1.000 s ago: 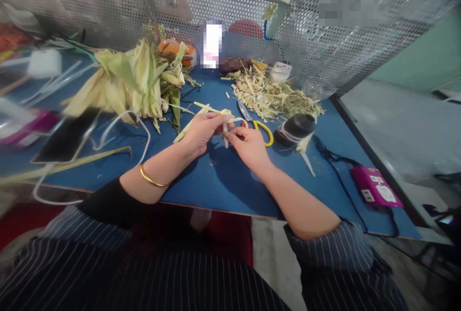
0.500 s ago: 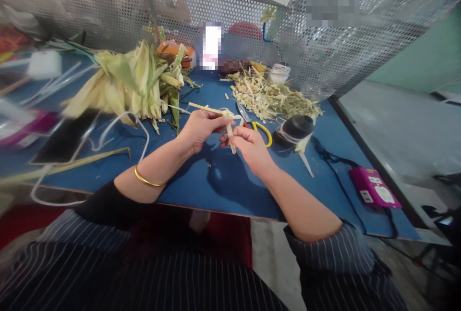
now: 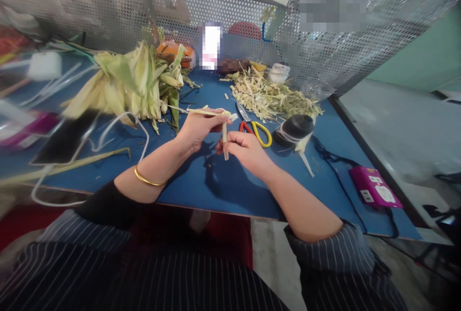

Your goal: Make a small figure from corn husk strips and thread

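Observation:
A pale folded corn husk strip [image 3: 225,133] is pinched between my two hands over the blue table. My left hand [image 3: 201,128] is closed on its upper bend, thumb on top, with one straw-coloured length running out leftward across the fingers. Lower down, my right hand [image 3: 247,150] grips the part that hangs almost straight down. Just beyond the right hand lie scissors [image 3: 264,133] with red and yellow handles. To their right, a black cone [image 3: 295,130] wound with pale thread rests on the table.
A bundle of corn husks [image 3: 129,80] lies at the back left, and a heap of dried husk pieces [image 3: 266,94] at the back right. A dark phone [image 3: 65,138] with a white cable [image 3: 146,133] is at the left. A purple power strip [image 3: 374,186] sits near the right edge.
My right hand has shifted slightly left and down. The hanging part of the husk strip has swung from a slant to nearly upright, and the leftward length now lies closer over my left hand.

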`<state>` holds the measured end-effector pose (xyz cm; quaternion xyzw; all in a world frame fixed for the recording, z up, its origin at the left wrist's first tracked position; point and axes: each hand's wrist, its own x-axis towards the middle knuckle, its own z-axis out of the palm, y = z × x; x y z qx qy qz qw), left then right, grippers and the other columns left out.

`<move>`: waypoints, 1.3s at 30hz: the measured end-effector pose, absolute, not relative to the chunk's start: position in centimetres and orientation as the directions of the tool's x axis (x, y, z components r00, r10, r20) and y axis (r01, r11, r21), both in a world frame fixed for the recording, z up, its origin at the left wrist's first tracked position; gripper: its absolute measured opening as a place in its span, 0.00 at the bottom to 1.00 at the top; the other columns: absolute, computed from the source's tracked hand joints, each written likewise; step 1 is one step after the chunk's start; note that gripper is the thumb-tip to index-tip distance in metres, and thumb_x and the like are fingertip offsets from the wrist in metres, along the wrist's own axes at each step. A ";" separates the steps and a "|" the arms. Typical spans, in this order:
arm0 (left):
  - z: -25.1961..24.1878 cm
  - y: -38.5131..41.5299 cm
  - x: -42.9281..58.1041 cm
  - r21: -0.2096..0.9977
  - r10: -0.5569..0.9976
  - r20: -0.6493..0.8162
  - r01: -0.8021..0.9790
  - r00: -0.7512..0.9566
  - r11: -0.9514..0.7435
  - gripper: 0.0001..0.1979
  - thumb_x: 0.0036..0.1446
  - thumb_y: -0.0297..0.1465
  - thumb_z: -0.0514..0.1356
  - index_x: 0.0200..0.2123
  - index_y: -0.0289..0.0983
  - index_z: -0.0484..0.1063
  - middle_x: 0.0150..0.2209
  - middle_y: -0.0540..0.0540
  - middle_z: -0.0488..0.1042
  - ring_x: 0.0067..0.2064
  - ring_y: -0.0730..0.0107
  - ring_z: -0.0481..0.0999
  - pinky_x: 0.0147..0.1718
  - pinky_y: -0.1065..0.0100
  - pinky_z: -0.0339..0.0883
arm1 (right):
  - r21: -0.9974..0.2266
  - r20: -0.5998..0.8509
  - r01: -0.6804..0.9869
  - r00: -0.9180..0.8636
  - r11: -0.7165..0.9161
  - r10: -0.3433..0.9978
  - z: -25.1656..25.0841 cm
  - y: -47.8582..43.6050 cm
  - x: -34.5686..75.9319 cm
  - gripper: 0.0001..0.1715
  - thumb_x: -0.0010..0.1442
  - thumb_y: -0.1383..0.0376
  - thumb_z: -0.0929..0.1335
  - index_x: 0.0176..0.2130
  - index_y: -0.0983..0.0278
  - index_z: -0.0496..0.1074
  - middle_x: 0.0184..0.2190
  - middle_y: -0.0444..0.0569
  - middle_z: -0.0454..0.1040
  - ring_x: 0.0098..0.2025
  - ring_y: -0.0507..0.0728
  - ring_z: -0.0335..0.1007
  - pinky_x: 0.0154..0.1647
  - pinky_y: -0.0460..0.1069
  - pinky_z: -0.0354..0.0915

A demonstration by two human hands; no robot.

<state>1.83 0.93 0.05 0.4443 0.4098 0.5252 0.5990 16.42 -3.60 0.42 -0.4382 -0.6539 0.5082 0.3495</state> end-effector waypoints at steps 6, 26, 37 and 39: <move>0.1 0.7 2.0 0.965 0.994 -0.018 -0.258 0.111 0.046 0.09 0.43 0.32 0.69 0.28 0.33 0.76 0.31 0.46 0.77 0.33 0.72 0.74 0.35 0.69 0.70 | -0.944 0.050 0.276 -0.421 0.181 0.906 -0.1 -3.5 16.4 0.08 0.54 0.69 0.63 0.26 0.64 0.69 0.27 0.46 0.75 0.31 0.53 0.72 0.35 0.49 0.67; 0.9 0.3 1.8 0.958 0.947 -0.183 -0.166 0.264 0.232 0.12 0.46 0.35 0.69 0.30 0.32 0.75 0.24 0.49 0.73 0.23 0.78 0.72 0.25 0.74 0.66 | -0.545 0.514 0.697 -0.160 0.465 0.843 -0.3 -1.9 17.9 0.13 0.62 0.61 0.65 0.28 0.62 0.72 0.22 0.43 0.71 0.27 0.52 0.64 0.34 0.48 0.58; 0.3 1.0 2.0 0.968 0.982 -0.124 -0.200 0.141 0.151 0.10 0.49 0.26 0.67 0.22 0.31 0.69 0.19 0.53 0.68 0.16 0.84 0.63 0.17 0.76 0.57 | -0.599 0.424 0.673 -0.192 0.433 0.885 0.9 -2.0 18.7 0.11 0.58 0.64 0.66 0.25 0.63 0.71 0.20 0.43 0.71 0.26 0.52 0.64 0.30 0.47 0.56; 0.5 1.1 1.9 0.957 0.975 -0.152 -0.222 0.165 0.187 0.08 0.50 0.26 0.66 0.24 0.31 0.70 0.19 0.53 0.68 0.17 0.84 0.63 0.18 0.76 0.58 | -0.646 0.355 0.657 -0.192 0.388 0.915 1.1 -1.9 19.0 0.11 0.58 0.63 0.66 0.25 0.63 0.71 0.20 0.43 0.71 0.24 0.51 0.63 0.29 0.47 0.56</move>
